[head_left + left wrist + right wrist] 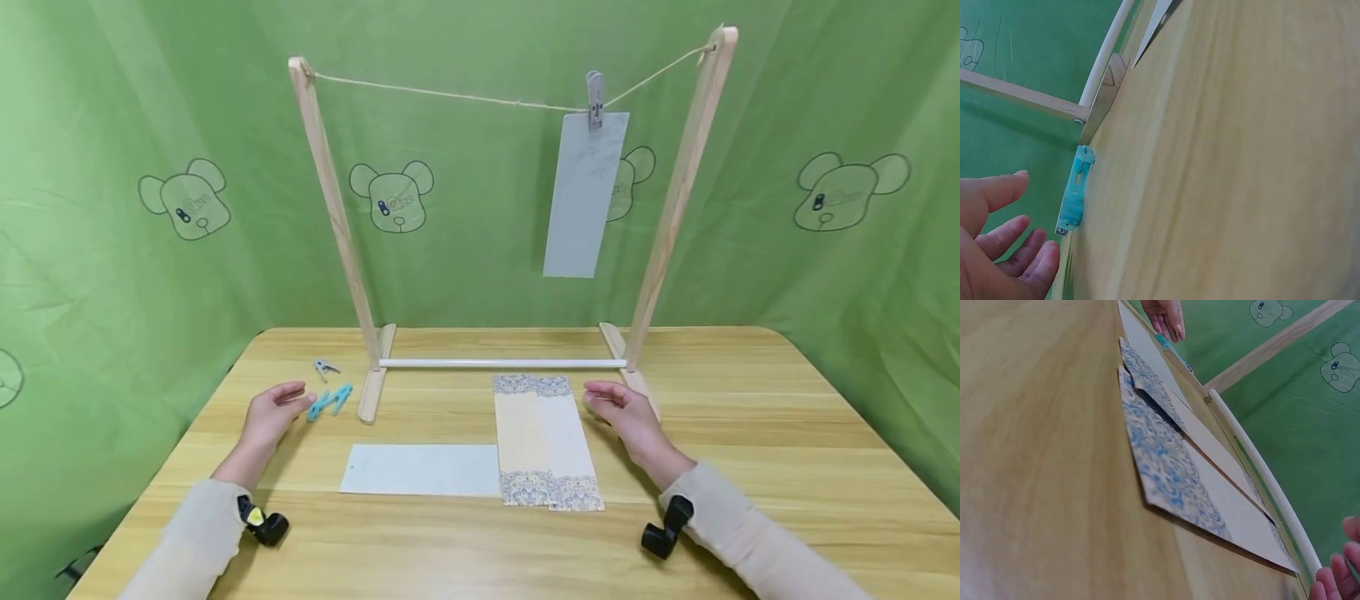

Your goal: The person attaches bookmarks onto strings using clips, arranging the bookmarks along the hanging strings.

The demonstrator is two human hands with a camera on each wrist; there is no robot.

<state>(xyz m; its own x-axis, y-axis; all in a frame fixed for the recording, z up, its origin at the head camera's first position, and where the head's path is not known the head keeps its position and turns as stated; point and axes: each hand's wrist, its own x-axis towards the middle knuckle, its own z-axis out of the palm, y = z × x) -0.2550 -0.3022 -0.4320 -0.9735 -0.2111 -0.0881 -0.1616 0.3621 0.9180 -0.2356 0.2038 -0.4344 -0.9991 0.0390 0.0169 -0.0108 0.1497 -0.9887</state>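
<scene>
My left hand (275,414) hovers at the left of the table, fingers relaxed, its fingertips right beside two blue clothespins (330,401). In the left wrist view a blue clothespin (1076,189) lies just beyond the fingers. A smaller grey clothespin (326,367) lies behind them. To the right, my right hand (624,416) holds nothing, fingers loosely bent near two patterned cards: a cream one (522,433) and a white one (567,437), slightly overlapping. A pale blank card (422,469) lies crosswise, its right end at the cream card. Another pale card (585,196) hangs from the string by a grey clothespin (596,100).
A wooden stand rises at the back, with a left post (333,208), a right post (682,200) and a white crossbar (502,363) low between them. String (450,92) sags between the post tops. Green cloth (480,283) surrounds the wooden table (750,467).
</scene>
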